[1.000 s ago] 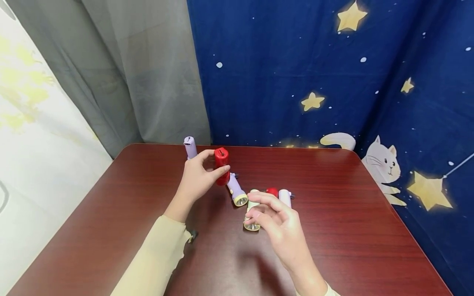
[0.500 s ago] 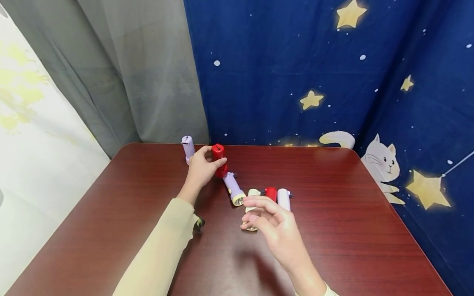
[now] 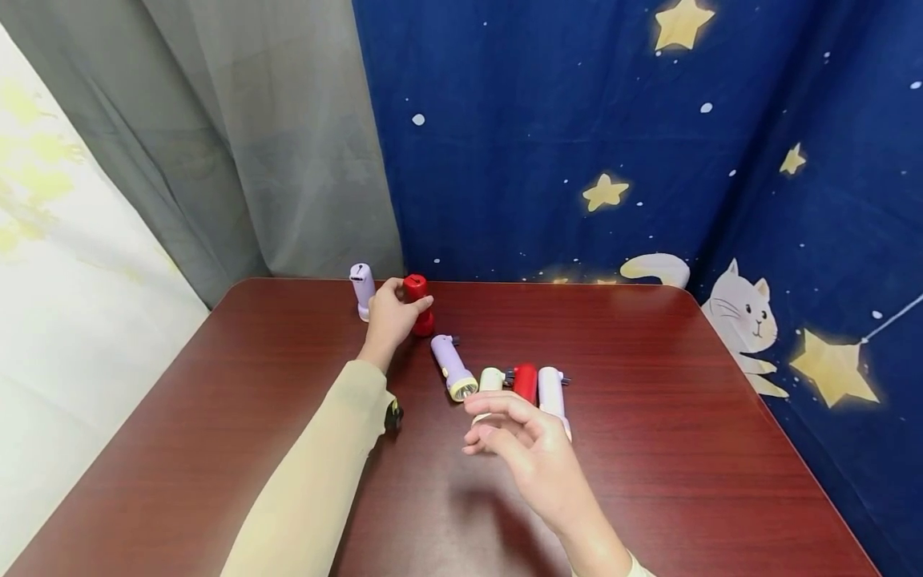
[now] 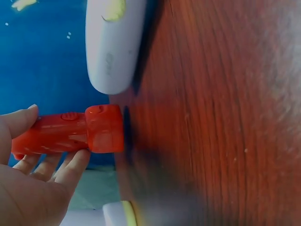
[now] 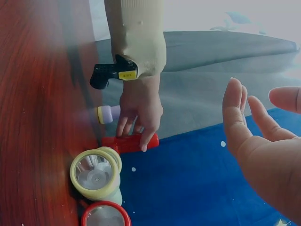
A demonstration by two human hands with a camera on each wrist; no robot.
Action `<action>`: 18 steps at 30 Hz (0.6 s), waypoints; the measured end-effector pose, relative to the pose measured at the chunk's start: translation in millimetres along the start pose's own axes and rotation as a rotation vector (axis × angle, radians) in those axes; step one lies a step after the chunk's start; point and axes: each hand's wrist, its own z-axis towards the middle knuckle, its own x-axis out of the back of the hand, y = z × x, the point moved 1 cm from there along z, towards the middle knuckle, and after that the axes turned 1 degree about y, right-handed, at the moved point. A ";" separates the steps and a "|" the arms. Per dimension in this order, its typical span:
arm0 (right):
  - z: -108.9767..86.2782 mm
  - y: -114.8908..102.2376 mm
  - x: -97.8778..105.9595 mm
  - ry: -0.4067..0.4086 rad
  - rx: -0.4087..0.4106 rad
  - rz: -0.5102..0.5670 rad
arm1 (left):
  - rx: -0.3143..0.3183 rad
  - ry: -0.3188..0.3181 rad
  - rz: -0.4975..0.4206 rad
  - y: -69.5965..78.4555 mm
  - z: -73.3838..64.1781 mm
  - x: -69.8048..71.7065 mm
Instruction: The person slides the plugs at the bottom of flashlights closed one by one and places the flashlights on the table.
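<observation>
Near the table's back edge, my left hand (image 3: 389, 316) grips a red flashlight (image 3: 420, 308), thumb on one side and fingers on the other. It stands upright with its wide head down; whether it touches the table I cannot tell. Left of it, a pale purple flashlight (image 3: 363, 290) stands on its head. My right hand (image 3: 537, 457) hovers over the table with loosely bent fingers, holding nothing. Beyond it lie a purple flashlight (image 3: 450, 365), a cream one (image 3: 492, 380), a second red one (image 3: 525, 383) and a whitish one (image 3: 551, 393). The right hand partly hides the cream one.
The dark red wooden table (image 3: 685, 449) reaches back to a blue star-patterned curtain (image 3: 505, 160) and a grey curtain (image 3: 303, 144). A black wrist device (image 5: 110, 73) sits at the left sleeve.
My left hand has carried the red flashlight back and slightly left, lowering it beside the standing purple one. The right hand has shifted only slightly to the left.
</observation>
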 end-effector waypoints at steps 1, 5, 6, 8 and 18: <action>0.1 0.4 0.1 -0.002 -0.003 0.000 | 0.005 0.005 0.011 -1.4 2.4 -0.7; 0.6 2.2 0.6 -0.013 0.000 -0.004 | 0.011 0.013 0.020 -4.3 10.2 -4.6; 0.7 2.6 0.7 -0.017 0.001 -0.005 | 0.008 0.015 0.018 -4.4 12.0 -5.7; 0.7 3.4 0.6 -0.024 0.002 -0.007 | -0.003 0.025 0.016 -4.7 15.5 -8.6; 0.2 4.6 0.7 -0.019 -0.010 -0.033 | -0.019 0.030 0.130 -15.7 25.3 -20.4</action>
